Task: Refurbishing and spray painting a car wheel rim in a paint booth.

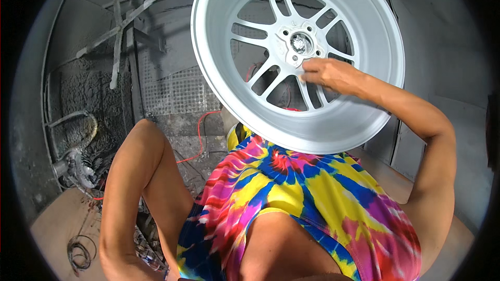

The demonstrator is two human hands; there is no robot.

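A silver car wheel rim [375, 31] without a tyre stands tilted in front of me, its hollow side and spokes toward me. My right hand [333, 76] reaches into it from the right. The fingers are bent and pressed together at the lower right of the hub [284, 41], at the root of a spoke. They are slightly blurred, and whatever they may hold is hidden. My left arm [133, 187] is bent at the left, elbow forward, and the forearm runs back to the lower edge, where the left hand is out of view.
A grey-coated metal cross frame [119, 28] stands at the far left. Behind the rim is a perforated grey panel [174, 93]. A red hose [199, 135] runs across the dirty floor. A coiled dark cable [80, 252] lies at lower left. Grey walls [442, 47] enclose the right side.
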